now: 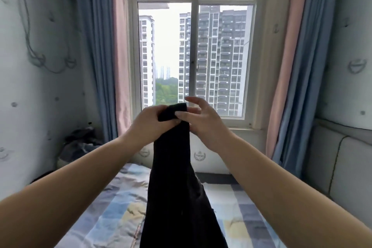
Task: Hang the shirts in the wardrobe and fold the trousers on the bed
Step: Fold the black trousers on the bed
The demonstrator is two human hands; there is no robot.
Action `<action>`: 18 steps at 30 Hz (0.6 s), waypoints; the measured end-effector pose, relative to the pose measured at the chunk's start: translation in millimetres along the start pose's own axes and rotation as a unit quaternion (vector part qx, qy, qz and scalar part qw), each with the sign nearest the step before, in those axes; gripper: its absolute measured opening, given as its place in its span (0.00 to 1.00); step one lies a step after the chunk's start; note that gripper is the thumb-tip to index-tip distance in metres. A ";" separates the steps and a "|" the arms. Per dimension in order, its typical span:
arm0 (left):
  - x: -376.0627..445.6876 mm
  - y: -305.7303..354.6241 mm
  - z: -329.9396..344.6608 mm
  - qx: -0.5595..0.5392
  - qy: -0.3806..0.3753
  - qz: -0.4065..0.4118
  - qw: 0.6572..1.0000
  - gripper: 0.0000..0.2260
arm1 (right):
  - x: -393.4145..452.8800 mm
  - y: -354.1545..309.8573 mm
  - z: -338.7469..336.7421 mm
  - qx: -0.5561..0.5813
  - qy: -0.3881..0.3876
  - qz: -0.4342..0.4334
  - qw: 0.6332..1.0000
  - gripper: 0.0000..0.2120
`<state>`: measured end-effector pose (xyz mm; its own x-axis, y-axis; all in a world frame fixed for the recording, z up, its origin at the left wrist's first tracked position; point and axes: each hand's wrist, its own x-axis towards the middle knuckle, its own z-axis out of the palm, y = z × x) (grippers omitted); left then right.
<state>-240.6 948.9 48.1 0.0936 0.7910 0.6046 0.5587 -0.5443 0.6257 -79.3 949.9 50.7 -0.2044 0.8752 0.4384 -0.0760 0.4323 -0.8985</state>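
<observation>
A pair of black trousers (175, 177) hangs from my raised hands in front of the window, its lower part reaching down over the bed (112, 207) with the checked blue, white and yellow cover. My left hand (150, 125) grips the top end of the trousers, fingers curled round the cloth. Right beside it, my right hand (201, 121) pinches the same end between thumb and a finger, while its other fingers are spread loosely.
A window (193, 60) with blue and pink curtains (94, 56) is straight ahead. A dark heap of clothes (80, 143) lies at the bed's far left corner. A padded headboard (340, 169) runs along the right wall.
</observation>
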 end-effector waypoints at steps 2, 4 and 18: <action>6.6 -5.0 -4.2 0.024 0.056 -0.009 0.998 0.05 | -10.7 23.5 -6.0 -0.026 -0.033 -0.026 0.999 0.26; 11.2 -9.4 -7.5 0.035 0.084 -0.021 0.996 0.04 | -29.2 56.0 -8.7 -0.083 -0.087 -0.009 0.993 0.28; 33.0 -21.8 -22.1 0.041 0.150 -0.036 0.987 0.06 | -23.5 146.2 -29.1 -0.390 0.021 0.056 0.919 0.18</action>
<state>-267.9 980.7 65.3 -0.1906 0.7019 0.6863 0.6214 -0.4550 0.6378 -57.2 998.9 -90.4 -0.1300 0.9242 0.3591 0.6698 0.3489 -0.6555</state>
